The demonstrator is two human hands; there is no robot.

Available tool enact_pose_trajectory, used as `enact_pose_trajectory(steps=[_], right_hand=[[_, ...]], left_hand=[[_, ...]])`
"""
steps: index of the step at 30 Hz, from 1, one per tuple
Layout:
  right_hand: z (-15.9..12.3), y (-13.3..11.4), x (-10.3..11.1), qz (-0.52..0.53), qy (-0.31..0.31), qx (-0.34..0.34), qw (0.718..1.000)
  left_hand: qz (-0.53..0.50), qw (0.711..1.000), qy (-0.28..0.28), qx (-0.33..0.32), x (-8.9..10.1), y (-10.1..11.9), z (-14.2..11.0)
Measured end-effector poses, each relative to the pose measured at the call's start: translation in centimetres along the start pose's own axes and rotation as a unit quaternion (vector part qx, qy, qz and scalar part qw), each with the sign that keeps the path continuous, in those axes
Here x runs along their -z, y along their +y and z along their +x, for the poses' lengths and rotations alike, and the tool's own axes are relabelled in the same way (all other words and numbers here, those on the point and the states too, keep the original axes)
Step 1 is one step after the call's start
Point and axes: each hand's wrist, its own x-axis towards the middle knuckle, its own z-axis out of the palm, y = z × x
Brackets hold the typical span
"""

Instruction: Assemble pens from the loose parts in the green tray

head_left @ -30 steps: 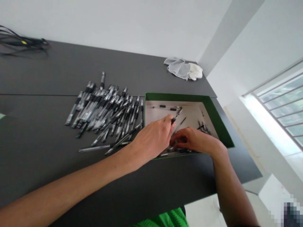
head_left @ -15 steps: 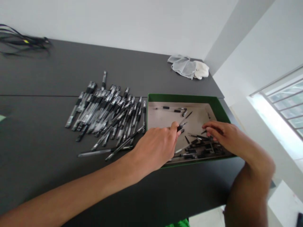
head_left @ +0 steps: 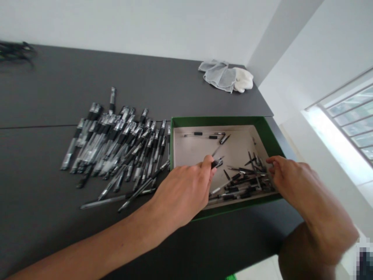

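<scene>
My left hand (head_left: pixel 186 190) is closed around a pen (head_left: pixel 216 163) over the left part of a green-rimmed box (head_left: pixel 215 120); the pen's black grip and tip stick out past the thumb and point right. Over the box's right side, my right hand (head_left: pixel 291 175) has its fingers curled together. Whatever lies between those fingertips is hidden. Below and between the hands, loose pen parts (head_left: pixel 244 188) are heaped along the near right of the box floor. Toward the back of the box lie a few thin pen pieces (head_left: pixel 198 133).
A large pile of clear pens with black grips (head_left: pixel 116 140) spreads on the dark table (head_left: pixel 58 85) left of the box. White gloves (head_left: pixel 225 76) rest at the back right. Black cables (head_left: pixel 14 50) lie at the far left, and a wall stands behind.
My right hand has moved right, from over the loose parts to the box's right wall. My left hand keeps its pen. The view has shifted slightly.
</scene>
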Motion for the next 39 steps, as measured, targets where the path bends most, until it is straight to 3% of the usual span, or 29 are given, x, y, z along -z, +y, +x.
enact_pose_trajectory(steps=[5, 10, 13, 19, 27, 39], right_hand=[[0.8, -0.7, -1.1, -0.044, -0.050, -0.024, 0.998], [1.9, -0.1, -2.2, 0.024, -0.110, -0.022, 0.993], [2.3, 0.1, -1.9, 0.095, -0.176, -0.010, 0.980], [3.4, -1.1, -0.9, 0.192, -0.250, 0.002, 0.949], [3.9, -2.2, -0.8, 0.188, -0.253, 0.035, 0.948], [4.1, -4.8, -1.6, 0.031, -0.240, 0.043, 0.969]], left_hand=[[0.000, 1.000, 0.015, -0.003, -0.1, 0.0, 0.0], [-0.006, 0.999, 0.033, -0.016, -0.1, 0.0, -0.3], [-0.007, 0.999, 0.042, -0.019, -0.2, 0.0, -0.5], [-0.002, 0.999, 0.042, -0.015, -0.1, 0.1, -0.4], [0.021, 0.998, 0.052, -0.023, -0.3, 0.1, -0.5], [0.040, 0.998, 0.050, -0.017, -0.5, 0.2, -0.5]])
